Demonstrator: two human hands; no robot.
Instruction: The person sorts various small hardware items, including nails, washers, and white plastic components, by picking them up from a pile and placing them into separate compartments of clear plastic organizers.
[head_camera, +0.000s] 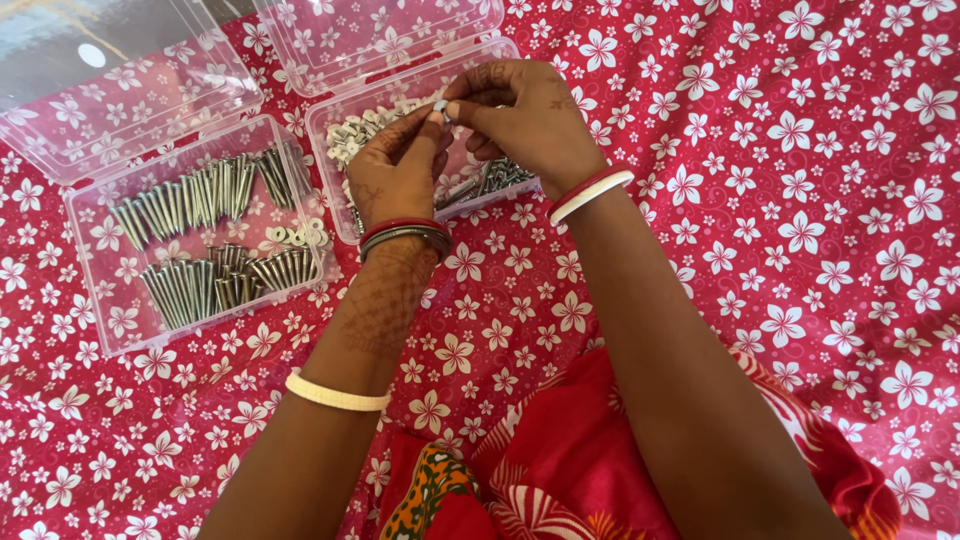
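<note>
A: Item 1, largest?
B: Cloth (800, 200), red with white flowers, covering the whole surface.

A: Item 2?
B: 2 clear boxes, lids hinged open. Left box (100, 330) holds screws (190, 200) in rows plus a few washers (295, 236). Right box (322, 130) holds washers at its far end and more screws at its near end, partly hidden by the hands.

A: Item 3, hands?
B: Left hand (395, 175) and right hand (525, 115) meet above the right box. Fingers (432, 125) of both pinch 1 small metal piece (440, 106) between the tips.

A: Its kind?
B: Too small to tell; grey, held clear of the box.

A: Wrists?
B: Red and white bangles (592, 190) on each.
</note>
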